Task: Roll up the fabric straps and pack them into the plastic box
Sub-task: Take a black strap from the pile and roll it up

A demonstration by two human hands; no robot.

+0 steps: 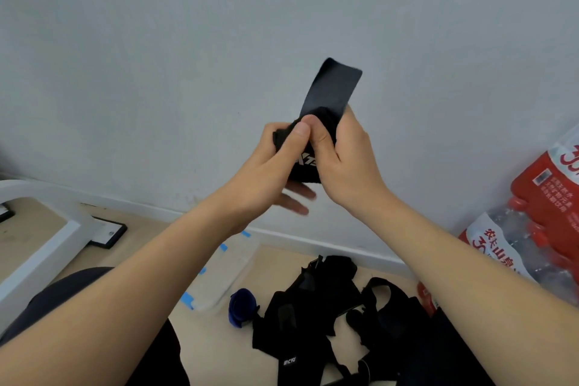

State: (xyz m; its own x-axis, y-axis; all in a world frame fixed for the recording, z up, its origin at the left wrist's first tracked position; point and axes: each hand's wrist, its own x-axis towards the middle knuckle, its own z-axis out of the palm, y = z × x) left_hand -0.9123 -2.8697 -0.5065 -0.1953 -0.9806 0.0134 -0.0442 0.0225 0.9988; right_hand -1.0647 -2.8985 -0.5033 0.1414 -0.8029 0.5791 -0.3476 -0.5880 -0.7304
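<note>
A black fabric strap (332, 91) is held up in front of the white wall, partly rolled, with its loose end sticking upward. My left hand (269, 172) grips the rolled part from the left, thumb on top. My right hand (341, 160) holds it from the right, fingers wrapped around the roll. White lettering shows on the roll between the hands. On the floor below lies a pile of black straps (329, 313) and a rolled blue strap (241, 307). A clear plastic box (228, 273) with blue tape marks stands on the floor, left of the pile.
A pack of water bottles in red wrapping (545, 219) leans against the wall at the right. A white frame (47, 247) and a black-edged plate (109, 232) sit at the left. My dark-clothed knee (62, 298) shows at the lower left.
</note>
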